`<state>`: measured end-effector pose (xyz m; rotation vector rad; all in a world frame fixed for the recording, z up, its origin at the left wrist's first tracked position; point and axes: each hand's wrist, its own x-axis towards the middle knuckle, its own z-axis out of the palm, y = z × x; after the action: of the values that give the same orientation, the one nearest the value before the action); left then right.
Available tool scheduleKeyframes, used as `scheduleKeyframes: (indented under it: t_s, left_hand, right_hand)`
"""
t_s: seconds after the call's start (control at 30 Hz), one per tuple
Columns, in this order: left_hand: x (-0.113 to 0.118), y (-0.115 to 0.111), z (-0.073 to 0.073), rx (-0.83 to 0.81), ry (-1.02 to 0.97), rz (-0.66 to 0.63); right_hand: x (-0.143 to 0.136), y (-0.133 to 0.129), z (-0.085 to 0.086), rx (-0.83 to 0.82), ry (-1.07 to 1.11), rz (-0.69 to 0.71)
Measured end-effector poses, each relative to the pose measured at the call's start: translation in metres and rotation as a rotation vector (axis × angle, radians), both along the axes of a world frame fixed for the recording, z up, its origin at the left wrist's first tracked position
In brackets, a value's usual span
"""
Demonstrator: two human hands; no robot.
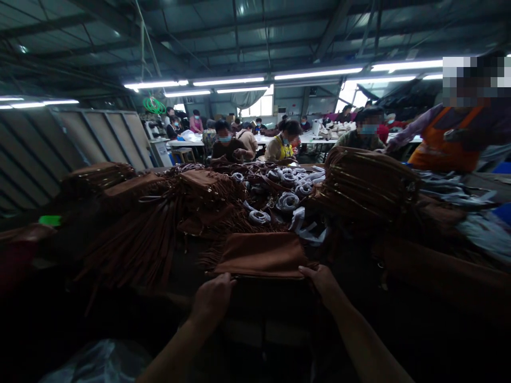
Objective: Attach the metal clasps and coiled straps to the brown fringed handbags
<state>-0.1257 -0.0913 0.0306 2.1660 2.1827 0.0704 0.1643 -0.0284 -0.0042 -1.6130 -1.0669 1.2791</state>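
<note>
- At far left, see a co-worker's hand close to a bright green patch.
- Farther right, find brown stacks on the dark worktop, with long brown strips fanned out in front.
- With left hand, pinches the near left corner of a brown fringed pouch, grip closed on its edge.
- Holds the pouch flat-faced and roughly level between both hands, centred in front, fringe spreading out at left.
- Just behind it, see coiled straps in pale wrapping among more brown pieces.
- With right hand, pinches the near right corner, thumb on top, grip clamped on the pouch.
- Beyond that hand, find a tall brown stack with golden lines along its layers.
- At far right, see a person in an orange apron behind the worktop, and clear plastic nearer.
</note>
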Motion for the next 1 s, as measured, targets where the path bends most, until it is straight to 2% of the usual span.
scheduleKeyframes:
  t_s: [0.07, 0.13, 0.2, 0.27, 0.37, 0.43, 0.47, 0.53, 0.57, 0.63, 0.73, 0.8, 0.9, 1.0]
  left_hand:
    - [-0.028, -0.001, -0.002, -0.011, 0.047, 0.039]
    - [-0.047, -0.002, -0.004, -0.021, 0.079, 0.046]
    - [-0.056, -0.004, -0.002, -0.047, 0.102, 0.047]
    - [-0.055, -0.007, 0.005, -0.068, 0.127, 0.06]
    - [-0.032, -0.01, 0.021, 0.122, 0.119, 0.087]
    - [-0.005, -0.007, 0.028, 0.317, -0.005, -0.012]
    - [0.011, -0.003, 0.028, 0.354, -0.112, -0.135]
    - [0.04, 0.012, 0.024, 0.341, -0.296, -0.381]
    - [0.051, 0.022, 0.02, 0.298, -0.35, -0.463]
    - [0.065, 0.042, 0.015, 0.203, -0.422, -0.535]
    - [0.068, 0.066, 0.016, 0.167, -0.559, -0.462]
    - [0.066, 0.072, 0.022, 0.179, -0.639, -0.407]
    - [0.067, 0.068, 0.027, 0.176, -0.647, -0.404]
    - [0.073, 0.052, 0.018, 0.301, -0.606, -0.392]
  right_hand:
    - [-0.002, 0.001, -0.001, 0.009, -0.021, -0.003]
    - [-0.004, 0.002, 0.0, 0.015, -0.026, -0.002]
    - [-0.006, 0.003, 0.001, 0.013, -0.032, -0.003]
    - [-0.006, 0.004, 0.002, 0.008, -0.041, -0.005]
    - [-0.007, 0.005, 0.001, 0.0, -0.061, -0.01]
    - [-0.007, 0.005, 0.001, 0.005, -0.073, -0.009]
    - [-0.007, 0.005, 0.002, 0.01, -0.079, -0.007]
    - [-0.005, 0.003, 0.005, 0.016, -0.086, 0.0]
    - [-0.004, 0.001, 0.007, 0.016, -0.084, 0.011]
    - [0.0, -0.003, 0.014, 0.018, -0.054, 0.072]
    - [0.002, -0.009, 0.025, 0.162, 0.047, 0.26]
    - [-0.004, -0.011, 0.028, 0.28, 0.05, 0.31]
    - [-0.021, -0.01, 0.024, 0.244, -0.068, 0.108]
    - [-0.034, -0.008, 0.015, 0.171, -0.135, -0.108]
